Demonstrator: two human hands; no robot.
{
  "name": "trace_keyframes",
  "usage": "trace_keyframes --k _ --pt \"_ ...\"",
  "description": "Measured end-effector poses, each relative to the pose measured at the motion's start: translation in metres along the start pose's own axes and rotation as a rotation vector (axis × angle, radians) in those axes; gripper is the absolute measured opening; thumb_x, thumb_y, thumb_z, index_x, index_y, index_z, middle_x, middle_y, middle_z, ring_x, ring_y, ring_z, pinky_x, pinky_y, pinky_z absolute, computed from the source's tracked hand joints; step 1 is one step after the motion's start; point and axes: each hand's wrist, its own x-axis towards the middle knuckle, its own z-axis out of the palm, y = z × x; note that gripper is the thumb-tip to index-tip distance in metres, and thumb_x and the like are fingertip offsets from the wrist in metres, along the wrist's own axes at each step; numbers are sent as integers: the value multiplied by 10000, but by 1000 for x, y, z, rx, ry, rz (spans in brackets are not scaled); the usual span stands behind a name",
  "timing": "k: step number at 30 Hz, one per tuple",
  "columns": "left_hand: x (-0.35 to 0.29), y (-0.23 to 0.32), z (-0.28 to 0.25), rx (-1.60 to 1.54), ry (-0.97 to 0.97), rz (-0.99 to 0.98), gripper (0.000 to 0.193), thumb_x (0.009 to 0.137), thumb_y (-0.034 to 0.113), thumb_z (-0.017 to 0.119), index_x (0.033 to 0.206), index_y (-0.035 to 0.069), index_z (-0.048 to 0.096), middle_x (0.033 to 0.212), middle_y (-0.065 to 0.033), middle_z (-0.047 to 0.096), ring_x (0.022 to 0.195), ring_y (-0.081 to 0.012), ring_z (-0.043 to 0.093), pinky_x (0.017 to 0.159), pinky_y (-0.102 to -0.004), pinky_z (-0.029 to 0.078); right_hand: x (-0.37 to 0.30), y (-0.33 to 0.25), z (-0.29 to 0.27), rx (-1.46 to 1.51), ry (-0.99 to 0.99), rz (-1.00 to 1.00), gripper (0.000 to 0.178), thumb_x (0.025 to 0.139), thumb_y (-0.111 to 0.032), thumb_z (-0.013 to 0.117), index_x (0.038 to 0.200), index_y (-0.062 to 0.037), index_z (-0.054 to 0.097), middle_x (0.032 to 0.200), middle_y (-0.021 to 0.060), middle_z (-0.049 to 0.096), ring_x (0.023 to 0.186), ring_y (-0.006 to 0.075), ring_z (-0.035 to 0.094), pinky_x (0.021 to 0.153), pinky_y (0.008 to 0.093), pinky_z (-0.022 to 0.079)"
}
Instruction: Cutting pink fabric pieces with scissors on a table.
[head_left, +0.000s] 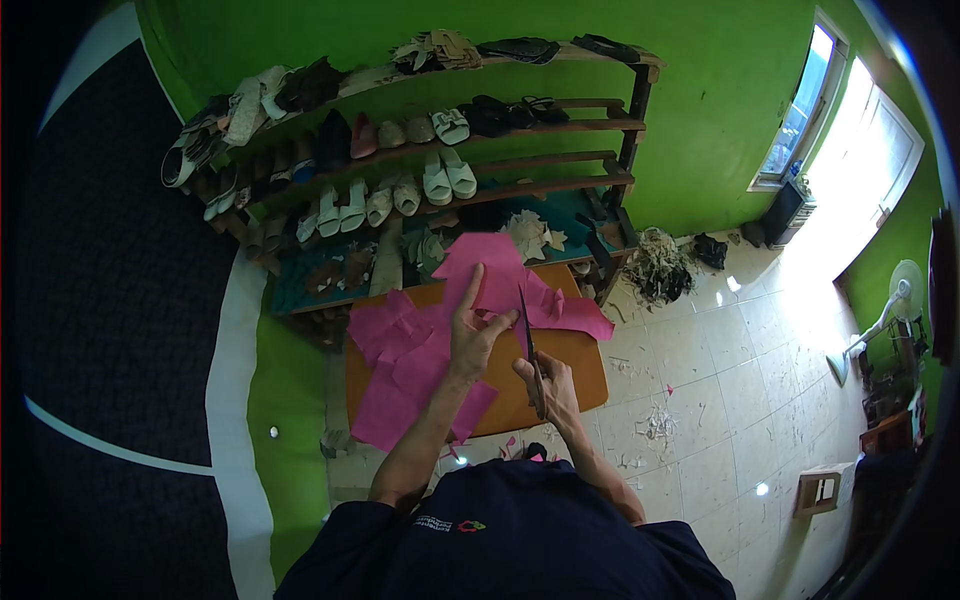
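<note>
My left hand [472, 340] grips a pink sheet [482, 262], its index finger stretched along the front and its thumb pointing right toward the blades. The sheet has angular cut edges and is raised over the orange-brown table [560, 372]. My right hand [555, 388] is closed round the handles of a pair of scissors [529, 325]. The blades point away from me and meet the sheet's right side; how far apart they are is hard to make out. More pink pieces [415, 345] lie in an overlapping heap on the table's left, and a pink strip [580, 317] lies at the right.
Beyond the table stands a wooden rack [590, 125] with several rows of shoes and sandals, plus stacked scraps. A heap of shredded scraps [660, 268] and loose trimmings [657, 425] lie on the tiled floor. A white fan [905, 290] and a small wooden stool [822, 490] are at the right.
</note>
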Motion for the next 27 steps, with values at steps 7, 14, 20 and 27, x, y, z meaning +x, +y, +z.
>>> trace_keyframes --k 7,14,20,27 --pt "2 0 -3 9 -14 -13 850 876 -125 623 1591 101 224 1222 -83 611 1046 -144 628 967 -311 534 10 16 -1 -33 5 -63 654 812 -668 721 797 -27 588 558 -40 432 444 63 449 397 254 363" --pt "5 3 -11 -27 -50 -60 877 833 -136 650 1582 88 252 1324 -70 556 1106 -133 595 1005 -296 499 1 -4 -2 -16 5 21 710 755 -687 756 666 -13 551 571 -18 427 546 95 408 478 319 308" --pt "8 2 -7 -16 -21 29 811 868 -110 637 1570 70 273 1298 -111 581 1099 -155 617 987 -307 529 -2 -10 -5 -10 13 12 670 779 -635 771 644 -17 549 553 -27 429 517 76 400 455 300 295" --pt "13 -4 -8 -100 76 -52 705 875 -88 676 1509 37 394 1135 -96 681 942 -136 677 912 -272 555 -4 -1 -6 51 -71 43 650 805 -639 744 753 -11 584 547 -35 419 504 78 457 434 275 369"
